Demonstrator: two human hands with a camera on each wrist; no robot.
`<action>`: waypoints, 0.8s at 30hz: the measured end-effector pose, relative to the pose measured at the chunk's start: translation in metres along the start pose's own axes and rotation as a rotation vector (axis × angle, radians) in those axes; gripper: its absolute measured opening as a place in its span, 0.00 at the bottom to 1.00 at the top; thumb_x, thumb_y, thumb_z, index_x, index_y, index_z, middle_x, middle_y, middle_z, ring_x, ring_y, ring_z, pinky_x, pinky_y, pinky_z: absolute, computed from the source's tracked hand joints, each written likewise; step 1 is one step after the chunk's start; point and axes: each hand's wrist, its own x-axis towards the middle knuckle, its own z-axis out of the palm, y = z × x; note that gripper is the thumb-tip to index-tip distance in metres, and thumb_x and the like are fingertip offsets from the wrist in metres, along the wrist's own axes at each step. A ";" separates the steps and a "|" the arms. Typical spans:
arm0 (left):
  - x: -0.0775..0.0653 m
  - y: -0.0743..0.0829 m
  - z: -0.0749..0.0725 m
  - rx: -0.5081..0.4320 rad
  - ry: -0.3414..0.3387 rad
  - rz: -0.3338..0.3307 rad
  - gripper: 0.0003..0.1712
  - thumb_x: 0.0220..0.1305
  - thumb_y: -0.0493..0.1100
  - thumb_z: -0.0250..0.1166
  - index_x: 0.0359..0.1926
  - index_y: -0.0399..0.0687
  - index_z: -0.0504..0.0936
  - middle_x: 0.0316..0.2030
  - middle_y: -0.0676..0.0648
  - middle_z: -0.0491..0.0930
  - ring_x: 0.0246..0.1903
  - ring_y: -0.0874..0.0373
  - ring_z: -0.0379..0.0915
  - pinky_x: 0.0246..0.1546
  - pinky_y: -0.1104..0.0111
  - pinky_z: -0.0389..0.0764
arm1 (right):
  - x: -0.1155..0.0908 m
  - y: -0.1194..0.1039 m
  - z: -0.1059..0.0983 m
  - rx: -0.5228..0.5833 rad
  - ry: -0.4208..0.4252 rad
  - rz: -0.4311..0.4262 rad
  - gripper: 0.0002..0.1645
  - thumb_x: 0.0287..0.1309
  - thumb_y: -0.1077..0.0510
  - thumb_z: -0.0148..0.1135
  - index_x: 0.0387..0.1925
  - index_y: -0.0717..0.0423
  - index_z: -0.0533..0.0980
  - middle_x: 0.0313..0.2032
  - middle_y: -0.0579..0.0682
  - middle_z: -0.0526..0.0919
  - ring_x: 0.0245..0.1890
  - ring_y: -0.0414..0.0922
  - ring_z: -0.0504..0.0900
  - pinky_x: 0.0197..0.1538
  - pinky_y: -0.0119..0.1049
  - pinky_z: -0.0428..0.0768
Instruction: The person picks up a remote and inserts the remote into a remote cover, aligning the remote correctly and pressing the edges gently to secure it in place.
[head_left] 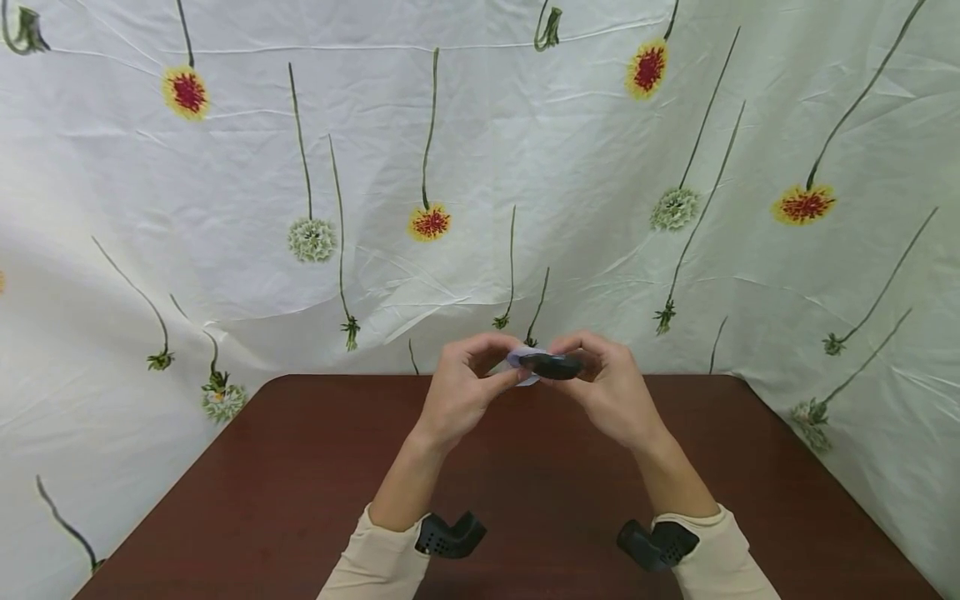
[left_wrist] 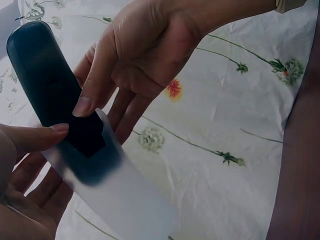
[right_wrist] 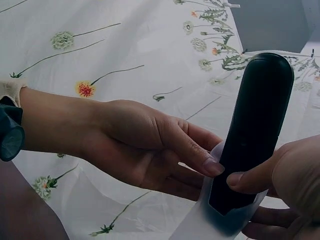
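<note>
in the head view, the left hand (head_left: 459,387) and right hand (head_left: 609,387) meet over the brown table (head_left: 315,475), before a flowered cloth (head_left: 510,150); between them sits a dark device (head_left: 552,367), partly inside a frosted sleeve (head_left: 517,357).

from the left wrist, i see both thumbs close in on the device near the sleeve's mouth, fingers behind; its rounded far end sticks out. the sleeve runs on past the covered end and looks thin, so i'd guess a crooked push could crumple it.

from the right wrist, the left hand pinches the sleeve at its rim while the right hand's thumb presses the device. with only these pinches holding it, a loosened thumb might let it drop.
</note>
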 end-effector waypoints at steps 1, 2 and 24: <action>0.000 0.000 0.000 -0.002 0.001 0.010 0.12 0.58 0.25 0.74 0.43 0.37 0.88 0.40 0.44 0.86 0.45 0.48 0.82 0.49 0.59 0.83 | 0.000 0.001 0.000 -0.015 0.002 -0.038 0.14 0.57 0.74 0.73 0.43 0.60 0.83 0.44 0.52 0.85 0.44 0.48 0.86 0.47 0.40 0.86; 0.001 0.000 0.001 0.004 0.007 0.018 0.12 0.58 0.25 0.74 0.42 0.38 0.88 0.40 0.44 0.86 0.46 0.47 0.82 0.51 0.58 0.83 | 0.000 0.002 0.000 -0.022 0.003 -0.078 0.15 0.56 0.75 0.73 0.43 0.60 0.83 0.44 0.52 0.86 0.45 0.49 0.86 0.47 0.41 0.86; 0.000 0.000 -0.001 0.008 0.028 0.079 0.16 0.57 0.17 0.66 0.45 0.31 0.84 0.53 0.37 0.82 0.59 0.48 0.76 0.65 0.54 0.73 | 0.003 0.015 0.006 -0.377 0.070 -0.566 0.25 0.43 0.88 0.68 0.37 0.60 0.83 0.45 0.54 0.84 0.53 0.57 0.85 0.49 0.31 0.83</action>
